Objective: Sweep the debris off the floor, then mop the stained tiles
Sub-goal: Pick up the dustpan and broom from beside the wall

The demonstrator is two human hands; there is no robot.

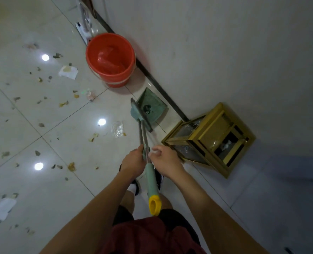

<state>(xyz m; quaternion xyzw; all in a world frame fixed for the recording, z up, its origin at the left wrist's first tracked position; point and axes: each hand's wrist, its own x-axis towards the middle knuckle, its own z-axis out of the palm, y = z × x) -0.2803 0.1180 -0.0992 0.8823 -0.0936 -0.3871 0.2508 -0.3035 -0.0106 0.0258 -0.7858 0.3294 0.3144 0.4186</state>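
- Head view: both hands meet on two thin metal poles near the wall. The left hand (133,158) grips the poles (143,133); the right hand (164,158) pinches them just beside it.
- A broom (140,114) stands clipped against a green dustpan (150,107), between the red bucket (110,59) and a gold glass box (209,139).
- Debris (65,103) lies scattered over the tiles on the left, well apart from the broom: leaf bits, paper scraps, a plastic wrapper (117,128).
- A white mop (84,24) leans past the bucket.
- Likely step: separating broom from pan. Hold one pole steady, pull the other free, then sweep from the far scraps inward into one pile.
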